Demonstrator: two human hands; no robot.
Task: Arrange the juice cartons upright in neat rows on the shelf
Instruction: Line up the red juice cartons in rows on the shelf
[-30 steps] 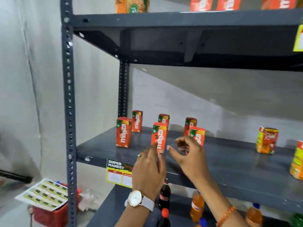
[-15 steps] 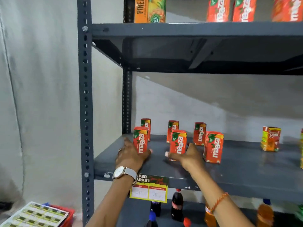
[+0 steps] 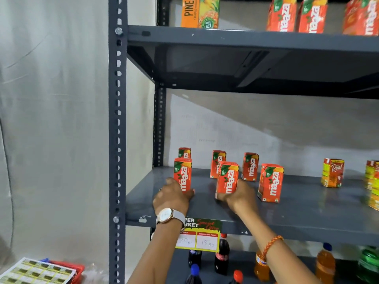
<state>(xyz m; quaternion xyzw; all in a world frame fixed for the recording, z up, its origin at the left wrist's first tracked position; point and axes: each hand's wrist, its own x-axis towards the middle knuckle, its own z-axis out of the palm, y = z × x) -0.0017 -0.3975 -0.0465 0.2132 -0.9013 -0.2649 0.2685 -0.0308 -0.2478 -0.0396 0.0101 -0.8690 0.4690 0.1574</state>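
Six small red Maaza cartons stand upright in two rows on the grey middle shelf (image 3: 307,214). My left hand (image 3: 172,196) grips the base of the front left carton (image 3: 183,171). My right hand (image 3: 239,193) wraps the lower part of the front middle carton (image 3: 228,177). The front right carton (image 3: 270,182) stands free, turned slightly. Behind them stands the back row: the left carton (image 3: 185,153), the middle carton (image 3: 217,160) and the right carton (image 3: 250,166).
Yellow-red Real cartons (image 3: 332,172) stand at the shelf's right, more at the edge (image 3: 372,181). The upper shelf holds a pineapple carton (image 3: 200,12) and large Maaza cartons (image 3: 297,15). Soda bottles (image 3: 222,255) stand below a price tag (image 3: 198,238). The slotted upright post (image 3: 117,140) is left.
A second ago both hands hovered before the shelf near the middle carton. They then reached in, the left onto the front left carton, the right onto the front middle one. The view shifted left.
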